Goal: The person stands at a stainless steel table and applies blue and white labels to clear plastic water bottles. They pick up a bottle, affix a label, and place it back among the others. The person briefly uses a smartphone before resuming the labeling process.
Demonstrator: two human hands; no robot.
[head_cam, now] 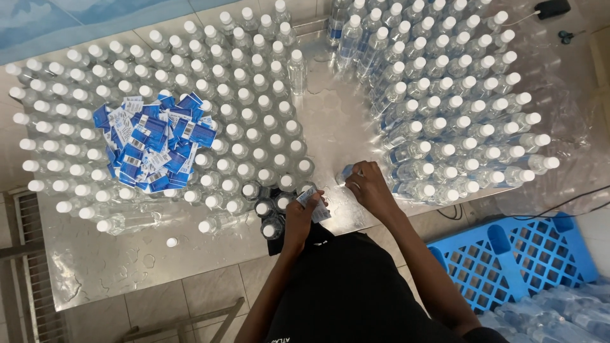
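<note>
While a blue-and-white label is being pinched in the left hand near the tabletop's front edge, a small bottle is being gripped by the right hand, seemingly awaiting careful, aligned wrapping.

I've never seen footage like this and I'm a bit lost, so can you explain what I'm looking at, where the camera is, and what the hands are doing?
There is no machine here: the one picture comes from a camera worn on a person's head, looking down at their own two bare hands.

Below is a wet metal table crowded with clear plastic bottles with white caps. The group on the left looks bare, and a heap of blue and white labels lies on top of it. The group on the right already wears blue labels.

The left hand holds a small bunch of labels. The right hand grips a single bottle at the table's edge. A blue plastic crate stands on the floor to the right.
</note>
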